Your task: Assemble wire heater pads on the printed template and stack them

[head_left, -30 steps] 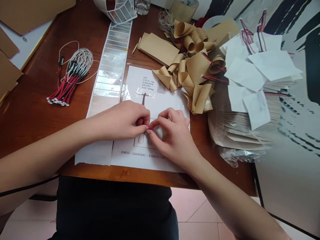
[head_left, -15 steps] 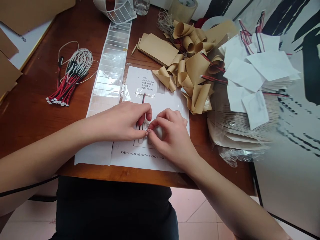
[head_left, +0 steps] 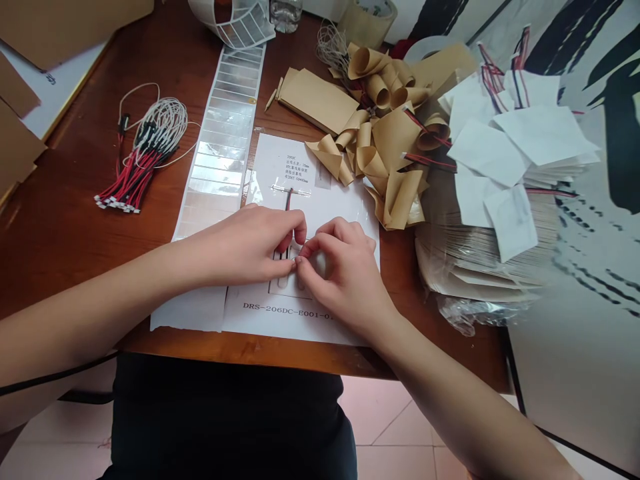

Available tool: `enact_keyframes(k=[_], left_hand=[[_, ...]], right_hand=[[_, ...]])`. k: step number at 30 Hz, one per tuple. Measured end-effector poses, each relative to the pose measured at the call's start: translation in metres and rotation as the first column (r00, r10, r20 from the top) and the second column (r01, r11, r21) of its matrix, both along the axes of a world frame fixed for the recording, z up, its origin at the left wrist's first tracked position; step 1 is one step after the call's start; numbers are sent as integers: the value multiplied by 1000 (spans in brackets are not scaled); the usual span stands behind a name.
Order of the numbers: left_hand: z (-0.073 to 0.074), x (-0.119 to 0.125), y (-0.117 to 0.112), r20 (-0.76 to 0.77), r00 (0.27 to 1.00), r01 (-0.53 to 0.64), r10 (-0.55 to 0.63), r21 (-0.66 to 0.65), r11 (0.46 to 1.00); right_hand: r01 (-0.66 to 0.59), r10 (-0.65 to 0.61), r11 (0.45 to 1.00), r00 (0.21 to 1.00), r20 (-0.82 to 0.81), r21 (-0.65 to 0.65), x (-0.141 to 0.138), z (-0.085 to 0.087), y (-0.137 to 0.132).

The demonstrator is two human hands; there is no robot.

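Note:
My left hand (head_left: 250, 243) and my right hand (head_left: 340, 273) meet fingertip to fingertip on a white printed sheet (head_left: 345, 200) near the table's front edge. Both are curled into a pinch over a small pale piece and thin dark wires that lie on the sheet. A red and black wire (head_left: 288, 198) runs from under my left fingers up to a strip of clear tape (head_left: 290, 189). What exactly each pinch holds is hidden by the fingers.
A strip of silvery labels (head_left: 220, 140) runs up the wooden table (head_left: 65, 220). A bundle of red, black and white wires (head_left: 145, 153) lies at left. Curled brown backing papers (head_left: 380, 133) and stacks of white squares (head_left: 505, 160) fill the right.
My left index finger has lifted and moved forward a little, showing dark wires beneath it. My right hand stays almost still.

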State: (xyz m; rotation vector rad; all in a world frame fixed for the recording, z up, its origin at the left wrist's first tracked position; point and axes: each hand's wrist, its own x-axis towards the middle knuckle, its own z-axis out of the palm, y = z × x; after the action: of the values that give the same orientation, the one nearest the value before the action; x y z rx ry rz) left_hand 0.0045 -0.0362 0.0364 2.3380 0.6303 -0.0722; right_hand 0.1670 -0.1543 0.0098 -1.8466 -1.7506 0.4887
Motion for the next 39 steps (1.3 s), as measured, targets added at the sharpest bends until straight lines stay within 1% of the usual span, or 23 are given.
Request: enact_keyframes(k=[7, 15, 20, 27, 30, 36, 39], left_hand=[[0, 1, 2, -2, 999, -37, 37, -77, 996], [1, 1, 2, 2, 999, -54, 54, -77, 996], [3, 1, 2, -5, 998, -62, 62, -88, 994], [2, -1, 3, 19, 1000, -23, 25, -77, 997], [2, 0, 3, 22, 1000, -14, 15, -53, 998], [1, 0, 2, 41, 998, 43, -43, -8, 999], [0, 0, 3, 59, 997, 57, -56, -2, 998]], right_hand=[[15, -15, 1000, 1000, 5, -16, -1, 1, 1], [34, -34, 999, 999, 20, 27, -2, -3, 2], [30, -30, 999, 1000, 6, 30, -2, -2, 2], [23, -21, 999, 999, -34, 31, -1, 0, 2], [14, -12, 999, 999, -46, 29, 0, 1, 1], [21, -15, 999, 990, -144, 37, 6, 7, 1], [34, -27, 999, 989, -143, 42, 9, 10, 1]])
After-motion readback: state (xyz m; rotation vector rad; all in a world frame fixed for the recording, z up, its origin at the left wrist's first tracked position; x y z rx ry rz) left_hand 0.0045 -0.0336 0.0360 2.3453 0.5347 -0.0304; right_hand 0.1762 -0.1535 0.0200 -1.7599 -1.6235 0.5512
